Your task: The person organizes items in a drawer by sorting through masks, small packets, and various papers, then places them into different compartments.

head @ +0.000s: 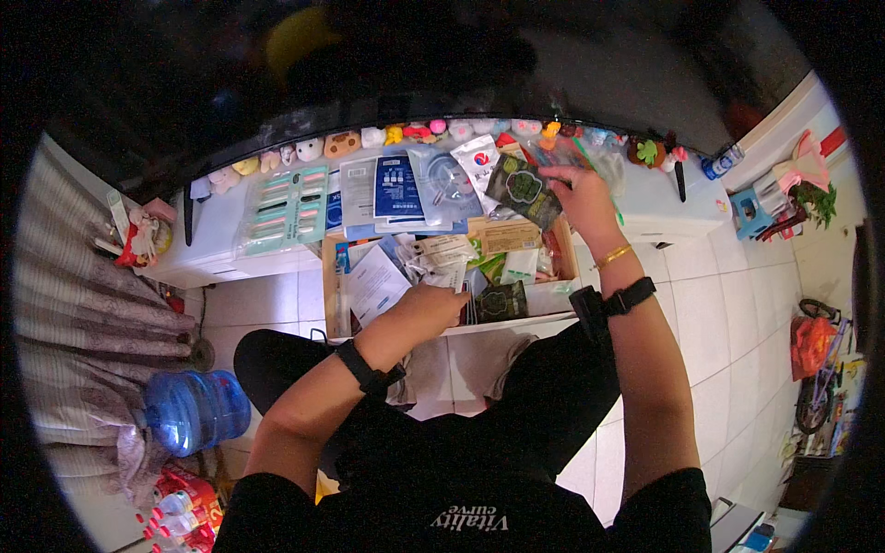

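Note:
A dark green printed pouch (520, 191) is pinched at its right edge by my right hand (582, 204), above the back right of a pulled-out drawer (453, 332). My left hand (430, 307) is low over the drawer's front, beside several thin upright packets. Its fingertips are partly hidden, so I cannot tell whether it grips anything. Right of it stands another dark green pouch (502, 302) with a similar print. A white printed sheet (378, 285) lies left in the drawer, and clear-wrapped packets (442, 250) fill the middle. Farther back is a brown cardboard box (508, 238).
On the white cabinet top (643, 200) lie blue and white packs (399, 186), a silver-white pouch (477, 166) and a pack of pastel-coloured pens or brushes (287, 207). Small plush toys (342, 143) line the television (415, 69). A blue water jug (197, 413) lies left.

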`<state>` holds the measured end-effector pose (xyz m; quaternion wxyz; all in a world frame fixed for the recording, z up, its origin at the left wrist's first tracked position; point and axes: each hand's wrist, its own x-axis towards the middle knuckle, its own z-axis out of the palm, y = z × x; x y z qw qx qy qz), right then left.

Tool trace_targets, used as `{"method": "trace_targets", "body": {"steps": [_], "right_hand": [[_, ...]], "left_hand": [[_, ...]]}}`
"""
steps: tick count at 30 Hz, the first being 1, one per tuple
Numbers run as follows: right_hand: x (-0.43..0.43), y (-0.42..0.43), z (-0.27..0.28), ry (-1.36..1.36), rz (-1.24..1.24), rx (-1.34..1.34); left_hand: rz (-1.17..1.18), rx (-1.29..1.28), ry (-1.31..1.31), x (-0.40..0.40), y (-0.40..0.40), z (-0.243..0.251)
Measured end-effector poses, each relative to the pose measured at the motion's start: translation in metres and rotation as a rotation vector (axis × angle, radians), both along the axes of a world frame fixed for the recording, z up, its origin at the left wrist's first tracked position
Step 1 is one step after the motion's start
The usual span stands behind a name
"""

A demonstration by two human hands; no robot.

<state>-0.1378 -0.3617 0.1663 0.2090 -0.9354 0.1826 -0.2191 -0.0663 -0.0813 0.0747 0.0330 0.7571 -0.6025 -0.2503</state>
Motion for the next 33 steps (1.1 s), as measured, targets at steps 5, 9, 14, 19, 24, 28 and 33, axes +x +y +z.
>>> {"method": "trace_targets", "body": {"steps": [5,9,14,19,24,28,33], "right_hand": [[0.025,-0.019,-0.033,-0.160,-0.138,-0.019],[0.038,-0.033,-0.057,-0.212,-0.219,-0.064],[0.048,-0.044,-0.077,-0.249,-0.312,0.082],[0.059,-0.044,-0.090,-0.115,-0.333,0.176],[0.051,-0.038,-0.092,-0.036,-0.237,0.065],[0.044,-0.033,-0.087,0.006,-0.186,0.067],[0.039,-0.021,-0.075,0.060,-0.165,-0.005]], "left_hand": [[0.002,-0.027,-0.042,0.005,0.004,0.002],[0.038,-0.009,-0.025,0.008,0.008,0.002],[0.068,0.006,0.039,0.011,0.012,-0.005],[0.064,-0.018,0.017,0.013,0.013,-0.010],[0.068,0.006,-0.008,0.015,0.012,-0.011],[0.052,-0.021,-0.008,0.016,0.011,-0.014],[0.047,-0.079,-0.028,0.014,0.012,-0.016]]}}
